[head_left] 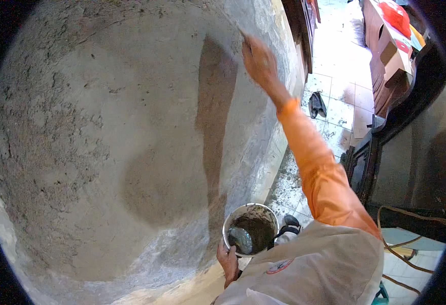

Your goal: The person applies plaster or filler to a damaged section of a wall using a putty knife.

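Note:
My right arm, in an orange sleeve, stretches far up along the plastered wall [151,101]. The right hand [260,60] is closed, and the tip of a thin hand tool [242,33] pokes out beyond it by the wall; the rest of the tool is hidden. Low down near my body, my left hand [228,262] grips the rim of a round white bucket [224,229]. Wet grey-brown mortar [256,223] lies inside, with a shiny pale patch at its left. Part of the wall is smooth grey, while its left side is rough and dark.
A shoe [317,104] lies on the splattered tiled floor [337,109]. Dark wooden furniture [365,162] stands at right, with a cable [403,254] below it. Cardboard boxes [385,61] carrying a red bag [395,19] are at the far right. Dark wood [300,30] edges the wall.

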The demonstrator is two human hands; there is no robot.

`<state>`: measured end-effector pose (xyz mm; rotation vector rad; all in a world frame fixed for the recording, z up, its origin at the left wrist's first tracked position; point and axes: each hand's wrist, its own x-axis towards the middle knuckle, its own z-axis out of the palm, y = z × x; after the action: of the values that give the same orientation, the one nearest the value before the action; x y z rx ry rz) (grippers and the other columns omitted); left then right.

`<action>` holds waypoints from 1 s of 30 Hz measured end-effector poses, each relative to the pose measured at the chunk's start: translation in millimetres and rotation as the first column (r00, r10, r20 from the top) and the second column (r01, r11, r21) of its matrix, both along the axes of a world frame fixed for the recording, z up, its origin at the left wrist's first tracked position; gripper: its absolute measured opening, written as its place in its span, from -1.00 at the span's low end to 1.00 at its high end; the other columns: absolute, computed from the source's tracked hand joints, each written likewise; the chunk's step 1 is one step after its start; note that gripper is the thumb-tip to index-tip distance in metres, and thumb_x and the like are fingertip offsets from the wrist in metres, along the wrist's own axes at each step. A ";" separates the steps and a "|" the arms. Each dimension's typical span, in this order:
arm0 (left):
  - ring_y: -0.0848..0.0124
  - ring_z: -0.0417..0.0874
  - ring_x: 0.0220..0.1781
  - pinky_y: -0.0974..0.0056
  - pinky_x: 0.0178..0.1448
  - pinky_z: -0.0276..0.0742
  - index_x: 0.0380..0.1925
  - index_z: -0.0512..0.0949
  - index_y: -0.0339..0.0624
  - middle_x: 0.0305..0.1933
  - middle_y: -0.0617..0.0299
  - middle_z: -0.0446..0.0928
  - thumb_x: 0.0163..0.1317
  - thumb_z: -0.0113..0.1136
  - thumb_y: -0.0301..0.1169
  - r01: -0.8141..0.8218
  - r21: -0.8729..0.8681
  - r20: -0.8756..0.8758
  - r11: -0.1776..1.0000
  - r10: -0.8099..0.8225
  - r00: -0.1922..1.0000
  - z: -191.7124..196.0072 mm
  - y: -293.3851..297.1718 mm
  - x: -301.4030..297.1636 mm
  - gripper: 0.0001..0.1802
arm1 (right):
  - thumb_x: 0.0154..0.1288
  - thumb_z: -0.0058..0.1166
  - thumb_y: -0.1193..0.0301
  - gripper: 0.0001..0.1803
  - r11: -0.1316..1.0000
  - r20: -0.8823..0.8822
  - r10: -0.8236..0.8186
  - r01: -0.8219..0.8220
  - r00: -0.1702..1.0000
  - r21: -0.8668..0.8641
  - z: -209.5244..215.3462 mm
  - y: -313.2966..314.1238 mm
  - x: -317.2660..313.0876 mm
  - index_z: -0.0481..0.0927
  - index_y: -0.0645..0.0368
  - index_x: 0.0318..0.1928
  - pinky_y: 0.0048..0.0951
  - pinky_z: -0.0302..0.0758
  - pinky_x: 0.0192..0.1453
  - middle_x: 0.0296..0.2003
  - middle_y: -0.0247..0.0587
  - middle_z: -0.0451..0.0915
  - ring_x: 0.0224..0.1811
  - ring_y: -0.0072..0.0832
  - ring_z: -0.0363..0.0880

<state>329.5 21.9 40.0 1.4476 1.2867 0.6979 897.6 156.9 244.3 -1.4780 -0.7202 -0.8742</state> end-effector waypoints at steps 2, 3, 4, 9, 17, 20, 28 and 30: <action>0.31 0.72 -0.01 0.27 0.14 0.64 0.26 0.53 -0.37 0.00 0.07 0.68 0.22 0.21 -0.63 0.027 0.089 -0.051 0.996 -0.022 0.998 -2.6 -2.9 -6.1 -0.46 | 0.43 0.13 0.50 -0.57 0.996 -0.039 0.079 -0.080 0.996 -0.035 26.9 26.0 31.9 0.58 0.00 0.28 -0.07 0.65 -0.10 0.08 -0.05 0.70 -0.03 -0.01 0.73; 0.43 0.68 -0.25 0.35 -0.17 0.64 0.20 0.55 -0.37 -0.20 0.16 0.65 0.21 0.25 -0.59 -0.045 0.008 -0.093 0.999 0.045 0.995 -2.4 -6.8 -10.8 -0.50 | 0.43 0.13 0.50 -0.57 0.993 -0.075 0.099 -0.104 0.992 -0.063 28.5 39.4 22.5 0.58 0.00 0.28 -0.07 0.65 -0.10 0.08 -0.05 0.70 -0.03 -0.01 0.73; 0.43 0.68 -0.25 0.35 -0.17 0.64 0.20 0.55 -0.37 -0.20 0.16 0.65 0.21 0.25 -0.59 -0.068 -0.027 -0.092 0.997 0.065 0.994 -4.8 -6.4 -11.4 -0.50 | 0.46 0.05 0.47 -0.56 0.990 0.051 0.132 -0.134 0.990 0.038 28.3 49.7 3.1 0.56 -0.02 0.31 -0.06 0.67 -0.12 0.05 -0.03 0.71 -0.04 0.02 0.73; 0.48 0.56 -0.42 0.33 -0.35 0.55 0.22 0.56 -0.30 -0.41 0.25 0.55 0.16 0.25 -0.63 -0.072 0.035 -0.142 0.997 0.076 0.987 -20.9 -2.2 -13.1 -0.46 | 0.46 -0.05 0.48 -0.43 0.933 0.039 0.340 -0.332 0.940 -0.141 -28.8 8.5 -172.5 0.41 0.09 0.47 -0.20 0.73 -0.06 0.41 -0.05 0.49 0.27 -0.12 0.64; 0.48 0.52 -0.42 0.32 -0.31 0.50 0.29 0.55 -0.31 -0.43 0.27 0.52 0.12 0.23 -0.65 -0.012 0.163 -0.143 0.987 0.036 0.989 -43.8 3.5 -20.3 -0.37 | 0.44 0.16 0.48 -0.54 0.896 0.159 0.431 -0.401 0.888 -0.189 -34.8 -56.0 -162.6 0.60 0.10 0.33 -0.29 0.71 0.10 0.26 -0.04 0.65 0.18 -0.16 0.73; 0.48 0.53 -0.40 0.30 -0.30 0.49 0.33 0.54 -0.28 -0.45 0.27 0.50 0.11 0.25 -0.65 -0.037 0.148 -0.015 0.988 0.039 0.999 -42.1 -6.4 -30.4 -0.33 | 0.48 0.07 0.51 -0.62 0.983 0.134 0.158 -0.168 0.978 0.070 31.4 -7.4 -63.7 0.61 0.10 0.26 -0.17 0.69 0.00 0.09 0.00 0.72 0.04 -0.07 0.76; 0.44 0.53 -0.46 0.32 -0.39 0.49 0.38 0.51 -0.22 -0.51 0.32 0.42 0.13 0.26 -0.66 -0.084 0.165 -0.143 0.983 0.108 0.984 -53.2 -14.8 -41.9 -0.28 | 0.43 -0.03 0.45 -0.49 0.996 0.226 0.078 -0.067 0.971 -0.055 40.4 33.6 -163.3 0.47 0.11 0.38 -0.24 0.68 -0.28 0.26 -0.01 0.61 0.07 -0.15 0.74; 0.43 0.53 -0.47 0.31 -0.41 0.49 0.37 0.53 -0.20 -0.51 0.29 0.43 0.12 0.28 -0.66 -0.118 0.052 -0.063 0.992 0.121 0.991 -62.9 -9.8 -43.8 -0.29 | 0.43 -0.06 0.44 -0.38 0.927 0.203 0.304 -0.240 0.931 -0.287 -2.1 -6.9 -243.1 0.37 0.17 0.49 -0.34 0.73 -0.16 0.43 -0.05 0.46 0.34 -0.22 0.57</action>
<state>285.7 12.1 -22.9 1.4518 1.4253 0.7711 654.5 150.0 242.2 -1.4623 -1.2336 -0.7728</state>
